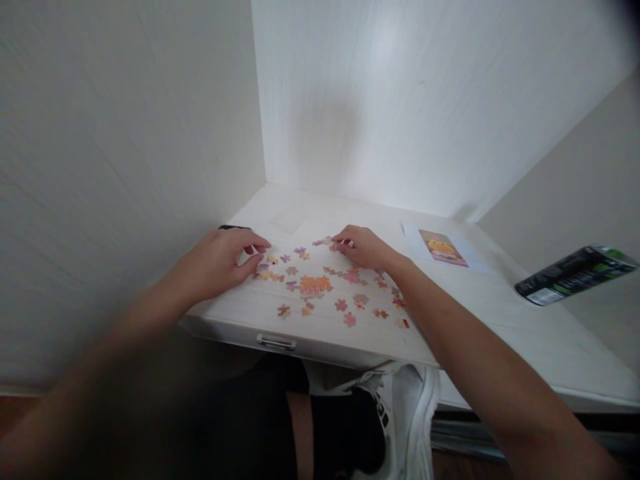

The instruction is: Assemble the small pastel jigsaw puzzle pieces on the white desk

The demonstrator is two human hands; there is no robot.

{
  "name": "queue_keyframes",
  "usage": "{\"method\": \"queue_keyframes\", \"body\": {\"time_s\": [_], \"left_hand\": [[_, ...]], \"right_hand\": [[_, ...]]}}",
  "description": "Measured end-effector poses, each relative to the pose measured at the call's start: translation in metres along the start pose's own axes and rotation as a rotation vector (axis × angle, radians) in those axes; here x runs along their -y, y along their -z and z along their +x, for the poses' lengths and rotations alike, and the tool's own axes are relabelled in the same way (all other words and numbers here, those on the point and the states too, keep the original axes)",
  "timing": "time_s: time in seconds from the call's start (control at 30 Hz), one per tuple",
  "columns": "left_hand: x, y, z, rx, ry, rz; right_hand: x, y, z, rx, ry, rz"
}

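Observation:
Loose jigsaw puzzle pieces (341, 305) in pink, orange and purple lie spread over the white desktop (250, 308). Among them sits a joined orange and pink puzzle section (315, 285). My left hand (223, 259) rests at the left edge of the pieces, its thumb and fingers curved and apart, nearest to a few yellow and purple pieces (270, 274). Toward the back, my right hand (364, 247) has its fingertips closed on a small pink puzzle piece (333, 247), partly hidden by the fingers. More pieces lie beneath and beside my right wrist.
A printed sheet with a yellow picture (442, 248) lies at the right. Farther right is a black and green can-like container (575, 275). A dark object (233, 227) shows behind my left hand. White panels enclose the desk; a drawer handle (276, 342) is at the front.

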State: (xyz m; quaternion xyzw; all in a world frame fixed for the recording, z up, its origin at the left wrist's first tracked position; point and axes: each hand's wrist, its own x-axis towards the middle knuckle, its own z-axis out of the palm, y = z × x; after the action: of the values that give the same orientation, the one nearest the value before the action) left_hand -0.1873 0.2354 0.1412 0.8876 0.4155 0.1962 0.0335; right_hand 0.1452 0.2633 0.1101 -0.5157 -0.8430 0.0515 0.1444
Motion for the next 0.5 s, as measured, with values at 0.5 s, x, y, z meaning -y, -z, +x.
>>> {"method": "queue_keyframes", "body": {"time_s": [0.5], "left_hand": [[0.016,-0.004,-0.002,0.111,-0.036,0.132]], "right_hand": [[-0.003,-0.001,-0.003,-0.001,-0.037,0.072]]}}
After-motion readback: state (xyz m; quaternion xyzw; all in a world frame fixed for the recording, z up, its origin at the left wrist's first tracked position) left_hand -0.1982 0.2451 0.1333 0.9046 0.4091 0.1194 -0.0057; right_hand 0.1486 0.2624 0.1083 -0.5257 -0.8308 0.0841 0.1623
